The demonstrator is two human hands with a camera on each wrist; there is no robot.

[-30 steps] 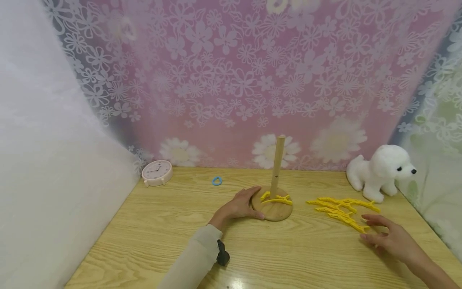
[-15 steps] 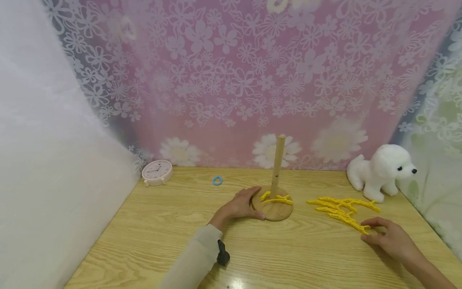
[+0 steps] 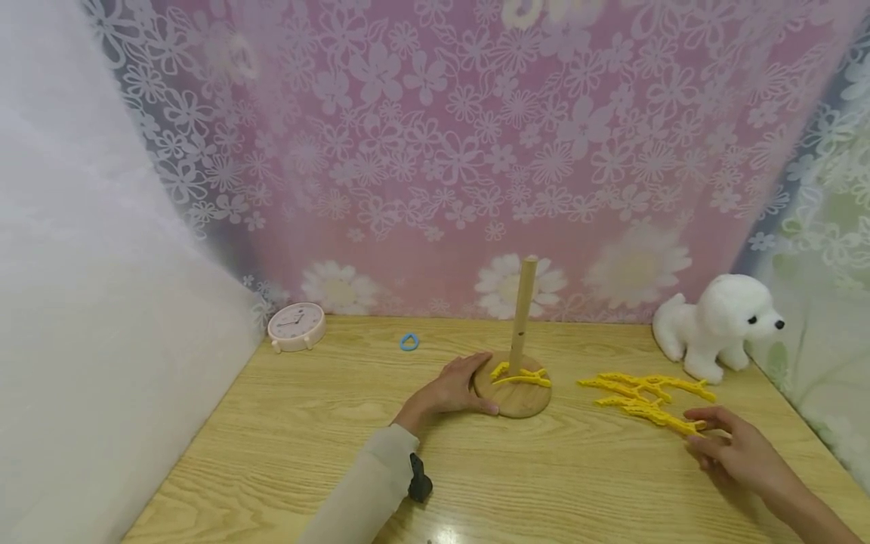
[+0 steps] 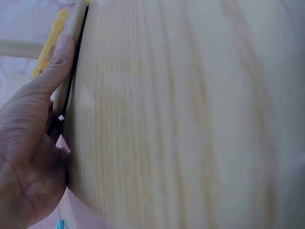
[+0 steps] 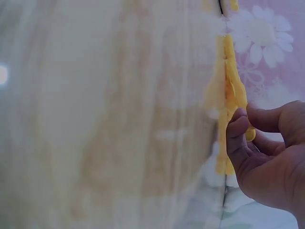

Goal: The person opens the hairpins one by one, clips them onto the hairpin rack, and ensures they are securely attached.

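Observation:
A round wooden base (image 3: 522, 400) with an upright wooden post (image 3: 523, 310) stands mid-table. Around the post's foot sits a yellow branch-shaped piece (image 3: 537, 378). My left hand (image 3: 451, 387) grips the base's left edge, its thumb at the near side; the left wrist view shows the thumb (image 4: 59, 62) along the rim. To the right, my right hand (image 3: 741, 452) pinches the near end of another yellow branch-shaped piece (image 3: 649, 412). In the right wrist view that yellow piece (image 5: 233, 86) runs up from between thumb and fingers. Other yellow branch-shaped pieces (image 3: 632, 385) lie just behind it, overlapping.
A white plush dog (image 3: 723, 325) sits at the back right. At the back left is a pink clock (image 3: 297, 326), and a small blue ring (image 3: 409, 342) lies nearby. A floral curtain (image 3: 435, 151) hangs behind the wooden table (image 3: 306, 468).
My right hand has closed its fingertips on the nearest yellow branch piece and drawn it slightly to the right. The left hand and the wooden base have stayed put.

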